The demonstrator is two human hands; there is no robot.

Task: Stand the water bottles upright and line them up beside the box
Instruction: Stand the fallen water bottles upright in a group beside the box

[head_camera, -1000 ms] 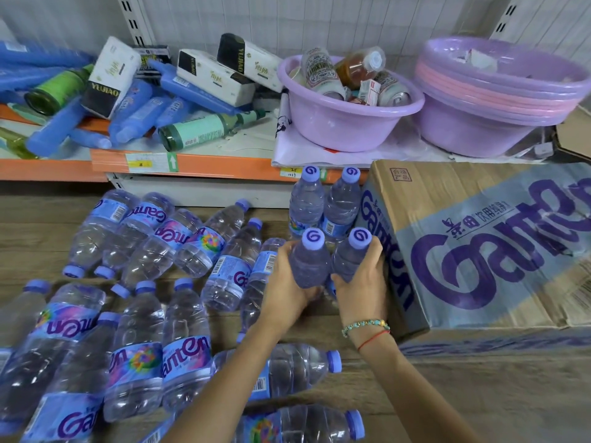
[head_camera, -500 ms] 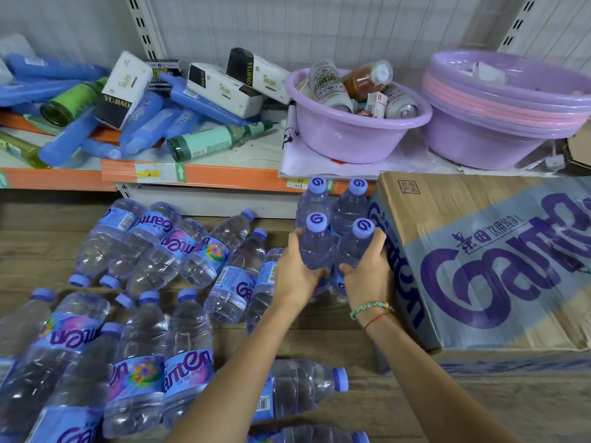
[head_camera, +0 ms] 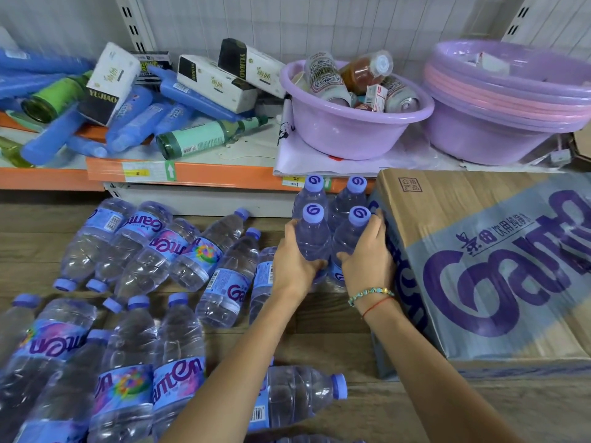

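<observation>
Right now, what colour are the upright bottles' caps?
Light purple caps, seen clearly in the head view.

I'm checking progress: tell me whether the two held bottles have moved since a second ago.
Yes. The two held bottles moved away from the camera along the box, closing up against the two standing bottles behind them.

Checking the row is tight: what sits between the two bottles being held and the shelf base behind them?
In the head view, two upright bottles stand between the held pair and the shelf base.
</observation>
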